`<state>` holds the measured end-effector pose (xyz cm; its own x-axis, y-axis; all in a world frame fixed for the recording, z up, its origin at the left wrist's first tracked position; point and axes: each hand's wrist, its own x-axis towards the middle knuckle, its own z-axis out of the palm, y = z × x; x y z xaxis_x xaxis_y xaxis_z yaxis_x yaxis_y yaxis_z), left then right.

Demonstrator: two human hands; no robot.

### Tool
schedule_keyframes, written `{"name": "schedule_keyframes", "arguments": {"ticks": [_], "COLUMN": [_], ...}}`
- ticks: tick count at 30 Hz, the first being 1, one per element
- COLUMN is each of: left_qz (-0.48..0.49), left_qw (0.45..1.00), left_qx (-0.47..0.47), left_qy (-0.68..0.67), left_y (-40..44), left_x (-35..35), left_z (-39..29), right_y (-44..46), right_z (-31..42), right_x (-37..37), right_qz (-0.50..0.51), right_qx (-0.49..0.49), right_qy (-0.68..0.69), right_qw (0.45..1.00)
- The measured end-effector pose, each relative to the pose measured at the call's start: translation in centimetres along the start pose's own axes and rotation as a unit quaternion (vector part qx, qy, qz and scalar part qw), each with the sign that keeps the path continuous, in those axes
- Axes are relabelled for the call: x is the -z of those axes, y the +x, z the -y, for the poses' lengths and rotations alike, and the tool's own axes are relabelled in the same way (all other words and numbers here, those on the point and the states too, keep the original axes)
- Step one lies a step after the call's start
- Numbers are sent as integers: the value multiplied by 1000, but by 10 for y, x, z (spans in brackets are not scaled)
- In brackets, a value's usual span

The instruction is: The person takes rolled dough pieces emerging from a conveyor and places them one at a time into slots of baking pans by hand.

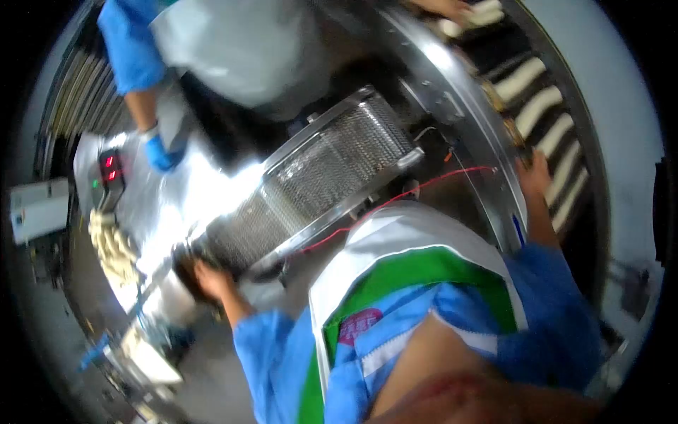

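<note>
Right grip (534, 177) beside pale strips (539, 108), left grip (212, 280) by mesh belt (339, 155); closure and hold unclear on both.

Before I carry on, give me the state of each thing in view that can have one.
Black box display with red digits: lit, reading too blurred.
Long metal-mesh conveyor: slanted, running or stopped can't be told.
Thin red cord: slack, beside conveyor.
White, rope-like strips at right: spaced apart, roughly parallel.
Left hand: at conveyor's near end, grip unclear.
Right hand: by the strips, grip unclear.
</note>
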<state>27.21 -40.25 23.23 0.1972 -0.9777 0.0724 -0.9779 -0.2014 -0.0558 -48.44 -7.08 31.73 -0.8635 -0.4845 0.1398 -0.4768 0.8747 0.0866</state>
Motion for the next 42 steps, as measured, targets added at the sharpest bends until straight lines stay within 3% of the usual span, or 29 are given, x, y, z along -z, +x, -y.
{"name": "schedule_keyframes", "arguments": {"ticks": [1, 3, 5, 8, 15, 17, 21, 27, 31, 34, 39, 40, 41, 42], "left_qz": [16, -35, -23, -46, -9, -48, 31, -29, -129, -167, -129, -109, -82, -51], "left_qw": [998, 997, 999, 990, 985, 986, 994, 933, 874, 814, 666, 626, 578, 528], "left_qx": [16, -8, 15, -38, -139, -149, 18, 84, 63, 5, -141, -178, -216, -257], "left_qy": [51, 61, 46, 126, 102, 55, -106, -349, -463, -556, -721, -752, -783, -808], "left_y": [-2, 7, 9, 9, 14, 13, -6, 26, -4, -33, -70, -76, -84, -88], "left_x": [13, -9, -15, -20, -23, -26, 22, 133, 201, 232, 267, 274, 283, 291], "left_z": [-2, 16, 17, 19, 9, 6, -22, 3, -42, -90, -191, -215, -236, -255], "right_y": [-7, -18, -30, -40, -71, -84, -85, -54, -39, -30, -27, -28, -30, -36], "right_z": [-7, -16, -17, -32, -37, -61, -75, -70, -43, -49, -37, -25, -11, 3], "right_x": [-6, 3, 8, -11, 7, -13, -21, -16, -3, -28, -20, -20, -1, 9], "right_qz": [-10, 14, 12, 29, 19, -34, 9, 16, 40, -34, -141, -133, -2, 125], "right_qx": [-8, -34, -54, -74, -99, -79, -147, -100, -106, -30, 77, 73, 47, 20], "right_qy": [-4, 35, 27, 25, -4, 39, 13, 8, 34, 91, 212, 258, 381, 526], "right_qw": [1000, 999, 998, 997, 995, 996, 989, 995, 993, 995, 964, 954, 923, 841]}}
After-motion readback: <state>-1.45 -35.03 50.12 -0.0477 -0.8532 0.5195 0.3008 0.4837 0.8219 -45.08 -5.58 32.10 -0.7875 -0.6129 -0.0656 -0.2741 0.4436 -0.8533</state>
